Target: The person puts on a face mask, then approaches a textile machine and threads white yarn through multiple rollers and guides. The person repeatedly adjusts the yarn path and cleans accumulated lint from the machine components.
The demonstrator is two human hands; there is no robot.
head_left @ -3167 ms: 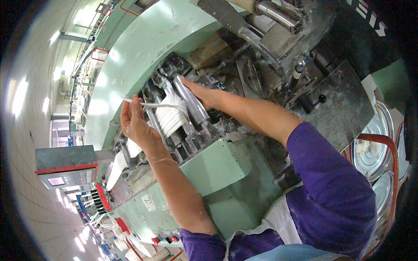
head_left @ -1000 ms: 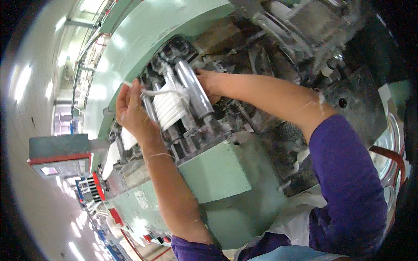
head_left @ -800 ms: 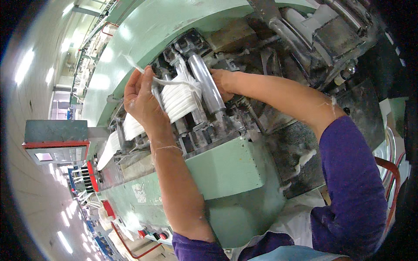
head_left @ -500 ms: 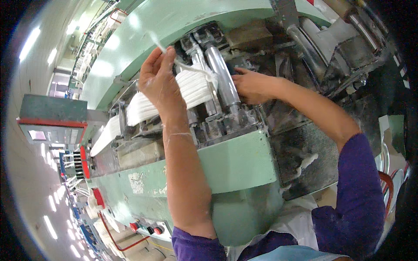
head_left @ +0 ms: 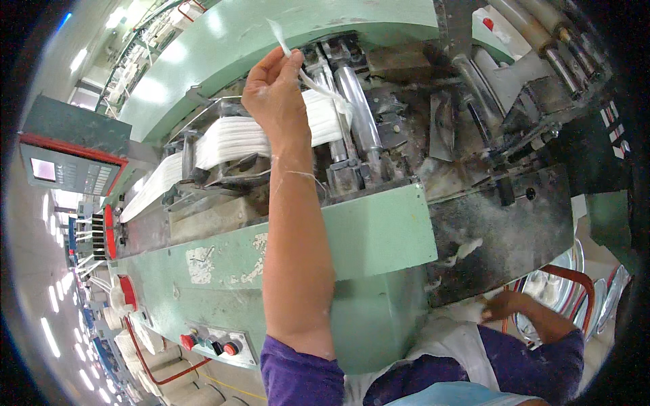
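My left hand (head_left: 277, 101) is raised over the machine, thumb and fingertips pinched on a strand of white fibre sliver (head_left: 325, 91). A wispy end sticks up above the fingertips, and the rest trails down to the right toward the metal rollers (head_left: 359, 111). Under my wrist runs a wide band of white slivers (head_left: 230, 142), feeding in between the rollers. My right hand (head_left: 500, 306) is low at the right, beside the white apron (head_left: 453, 348) and away from the rollers. It is dark and smeared, so its grip does not show.
A green machine frame (head_left: 372, 233) borders the rollers, with a dark, lint-covered plate (head_left: 501, 237) to the right. A control box with a screen (head_left: 71, 166) stands at the left. Red buttons (head_left: 231, 348) sit on the front panel. Shiny round cans (head_left: 548, 291) stand at lower right.
My right hand has pulled back from beside the rollers to low beside my body. My left hand, still pinching the sliver, has shifted up and right in the picture as the view moved.
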